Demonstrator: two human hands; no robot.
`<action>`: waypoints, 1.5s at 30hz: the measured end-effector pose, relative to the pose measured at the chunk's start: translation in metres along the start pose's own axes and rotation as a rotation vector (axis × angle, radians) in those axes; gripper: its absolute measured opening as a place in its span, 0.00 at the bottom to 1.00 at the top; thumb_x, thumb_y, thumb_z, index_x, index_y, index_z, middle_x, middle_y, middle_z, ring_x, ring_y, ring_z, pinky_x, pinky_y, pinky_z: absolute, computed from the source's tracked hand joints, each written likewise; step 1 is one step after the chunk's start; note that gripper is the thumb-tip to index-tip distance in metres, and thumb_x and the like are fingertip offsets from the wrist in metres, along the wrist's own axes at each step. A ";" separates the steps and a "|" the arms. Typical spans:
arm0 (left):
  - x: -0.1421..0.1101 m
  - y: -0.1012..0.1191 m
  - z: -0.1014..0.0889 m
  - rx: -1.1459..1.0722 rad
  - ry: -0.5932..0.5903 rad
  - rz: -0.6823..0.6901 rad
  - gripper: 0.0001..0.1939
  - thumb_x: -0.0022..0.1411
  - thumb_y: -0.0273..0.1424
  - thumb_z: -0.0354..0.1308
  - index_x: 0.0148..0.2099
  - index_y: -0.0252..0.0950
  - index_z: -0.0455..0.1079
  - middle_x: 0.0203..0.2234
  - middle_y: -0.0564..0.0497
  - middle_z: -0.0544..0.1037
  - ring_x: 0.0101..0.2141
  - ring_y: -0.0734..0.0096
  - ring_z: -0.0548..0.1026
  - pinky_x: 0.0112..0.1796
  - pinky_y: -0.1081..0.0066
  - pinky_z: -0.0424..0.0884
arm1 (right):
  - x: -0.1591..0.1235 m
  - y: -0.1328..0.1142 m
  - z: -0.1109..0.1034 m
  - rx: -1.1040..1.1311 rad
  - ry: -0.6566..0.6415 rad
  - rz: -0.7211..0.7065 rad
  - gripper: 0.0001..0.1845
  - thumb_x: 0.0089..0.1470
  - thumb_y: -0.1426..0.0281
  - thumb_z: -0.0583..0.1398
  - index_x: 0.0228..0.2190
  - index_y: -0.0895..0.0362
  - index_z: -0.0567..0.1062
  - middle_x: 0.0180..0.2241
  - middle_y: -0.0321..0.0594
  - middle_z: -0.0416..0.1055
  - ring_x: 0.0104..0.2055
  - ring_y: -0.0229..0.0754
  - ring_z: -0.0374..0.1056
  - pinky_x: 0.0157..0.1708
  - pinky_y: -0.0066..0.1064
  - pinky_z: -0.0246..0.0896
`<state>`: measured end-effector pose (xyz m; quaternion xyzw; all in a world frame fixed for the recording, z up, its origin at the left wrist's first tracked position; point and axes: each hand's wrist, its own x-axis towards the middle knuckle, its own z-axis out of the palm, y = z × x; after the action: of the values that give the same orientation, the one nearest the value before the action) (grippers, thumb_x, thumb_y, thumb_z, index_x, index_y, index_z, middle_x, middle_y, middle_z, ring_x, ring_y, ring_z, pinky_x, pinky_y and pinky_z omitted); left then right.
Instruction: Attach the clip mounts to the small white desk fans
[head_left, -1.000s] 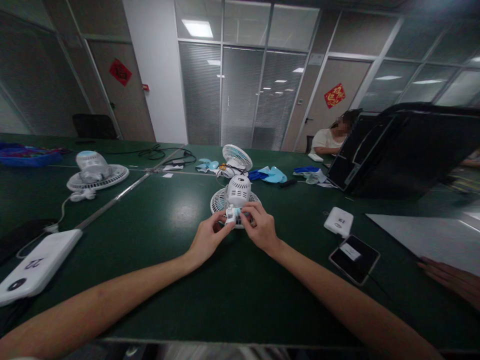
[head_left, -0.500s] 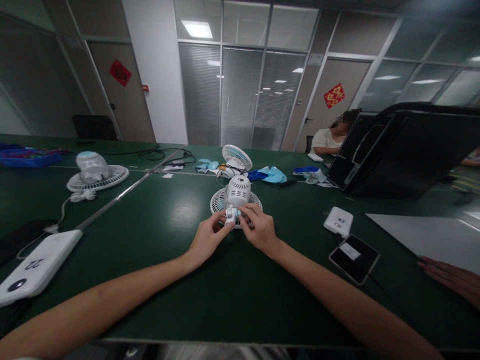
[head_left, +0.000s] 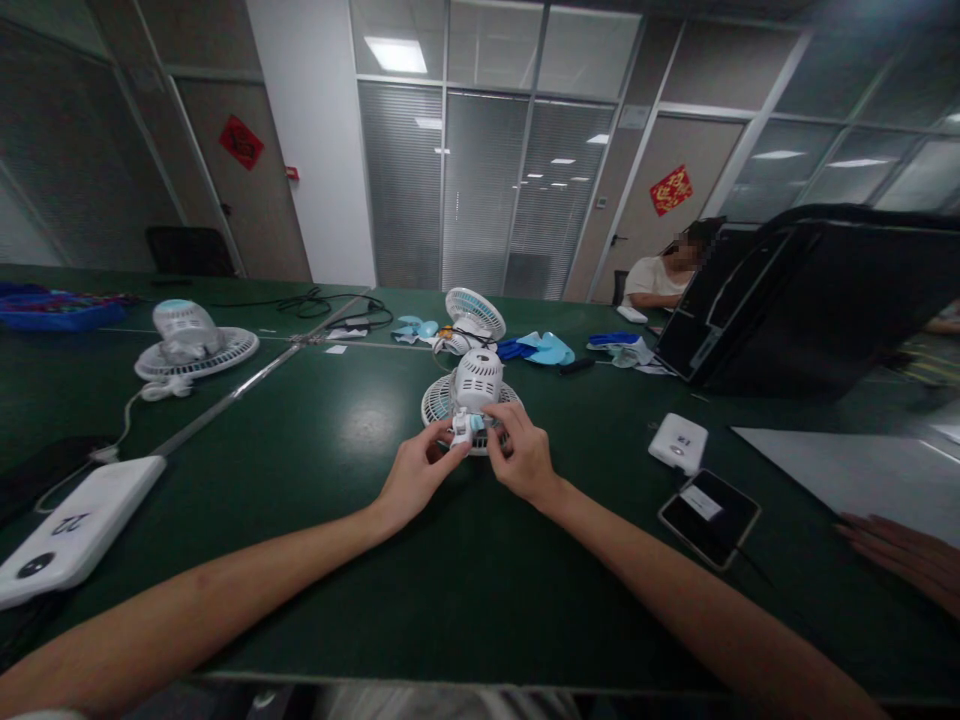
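Observation:
In front of me a white electric fan (head_left: 478, 380) rests face down on its round grille, its motor housing upward. On its near side sits a small white bracket (head_left: 460, 430) with a light-blue knob (head_left: 476, 424). My left hand (head_left: 420, 472) is closed, its thumb and forefinger pinching the bracket from the left. From the right, my right hand (head_left: 523, 455) has its thumb and forefinger curled in a pinch at the knob. Its other fingers are bent and partly hidden.
Behind stand another fan (head_left: 474, 318) and light-blue fan blades (head_left: 549, 348). Further left lies a third fan (head_left: 187, 340). White power banks (head_left: 679, 442) and a phone (head_left: 709, 518) flank my arms. A black case (head_left: 810, 300), a co-worker (head_left: 660, 278) and another person's hand (head_left: 900, 550) are on the right.
My right fingertips have shifted slightly rightward at the knob, and more of its light-blue side shows. My left hand and the fan have stayed in place.

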<state>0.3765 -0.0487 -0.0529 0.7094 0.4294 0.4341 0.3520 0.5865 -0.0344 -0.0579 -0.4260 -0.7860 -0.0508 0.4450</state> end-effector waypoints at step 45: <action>0.000 0.001 0.000 -0.010 -0.002 0.011 0.26 0.67 0.46 0.58 0.61 0.38 0.70 0.43 0.47 0.81 0.32 0.66 0.75 0.33 0.69 0.71 | 0.001 0.006 0.002 -0.006 0.026 -0.003 0.10 0.68 0.65 0.57 0.45 0.54 0.76 0.50 0.44 0.72 0.42 0.41 0.75 0.34 0.29 0.73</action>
<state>0.3765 -0.0491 -0.0516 0.7104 0.4228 0.4374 0.3538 0.5894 -0.0291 -0.0602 -0.4254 -0.7808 -0.0594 0.4537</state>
